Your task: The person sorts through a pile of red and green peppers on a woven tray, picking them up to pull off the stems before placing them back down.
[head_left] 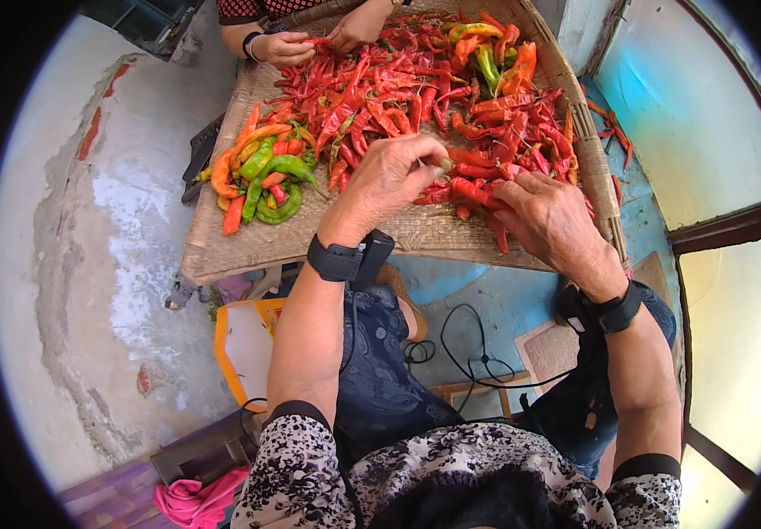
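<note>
Left hand (pixel 389 181): grip drawn to a narrow pinch, thumb against forefinger, above the near edge of the red heap; I cannot tell what, if anything, sits between the tips. Right hand (pixel 548 220): fingers curled, grip closed on a red pepper (pixel 473 189), which lies just beyond the tray's near edge strip and points toward the left hand. The loose red peppers (pixel 380 84) are long, tapered and glossy, many bent or wrinkled, tangled in a broad layer. To the left, a separate cluster of green and orange peppers (pixel 261 167), smooth-skinned, some curled into hooks; a second mixed clump (pixel 490 57) lies at the far right, thicker and more yellow. Surface: a woven tray (pixel 310 242), straw-coloured, coarse plaited texture, raised rim along the right side. At the far edge, a co-worker's hands (pixel 358 26) are among the red peppers. Room: plaster wall (pixel 72 220) at left, flaking, patches of brick-red showing; framed panes (pixel 697 106) at right, frosted in appearance. Below, a worn blue floor (pixel 442 278), looping black cable (pixel 477 357), and a crumpled pink cloth (pixel 200 501) at lower left.
</note>
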{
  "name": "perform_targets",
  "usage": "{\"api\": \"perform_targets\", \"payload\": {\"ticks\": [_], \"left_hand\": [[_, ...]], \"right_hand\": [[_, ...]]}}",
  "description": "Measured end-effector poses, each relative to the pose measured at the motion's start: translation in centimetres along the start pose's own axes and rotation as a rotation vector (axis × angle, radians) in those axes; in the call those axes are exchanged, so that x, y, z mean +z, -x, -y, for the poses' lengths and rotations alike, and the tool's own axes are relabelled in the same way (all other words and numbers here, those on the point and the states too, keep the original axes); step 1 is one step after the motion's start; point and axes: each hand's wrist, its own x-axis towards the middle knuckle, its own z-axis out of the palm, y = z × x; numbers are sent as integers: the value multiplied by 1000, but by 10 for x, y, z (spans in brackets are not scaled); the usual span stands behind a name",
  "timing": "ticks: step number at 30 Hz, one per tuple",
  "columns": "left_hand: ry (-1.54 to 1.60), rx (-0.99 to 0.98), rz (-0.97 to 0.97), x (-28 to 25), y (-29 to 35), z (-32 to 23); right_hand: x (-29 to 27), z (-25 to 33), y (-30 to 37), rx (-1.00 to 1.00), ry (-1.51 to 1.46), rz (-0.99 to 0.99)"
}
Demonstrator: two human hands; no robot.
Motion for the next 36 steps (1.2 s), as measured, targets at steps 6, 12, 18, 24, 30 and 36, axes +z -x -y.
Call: {"api": "perform_targets", "payload": {"ticks": [6, 12, 18, 24, 30, 36], "left_hand": [[-512, -115, -462, -30, 6, 33], [-269, -10, -199, -7, -5, -14], [-200, 201, -14, 26, -9, -16], [-174, -217, -359, -10, -13, -3], [-483, -230, -379, -20, -1, 18], [-388, 13, 10, 22, 7, 34]], "right_hand": [[-12, 3, -8, 189, -480, -54], [-7, -9, -13, 431, -733, -122], [-7, -4, -20, 506, -1108, -145], [-12, -12, -20, 516, -843, -385], [-11, -19, -15, 544, -825, -410], [-16, -15, -17, 530, -762, -283]]}}
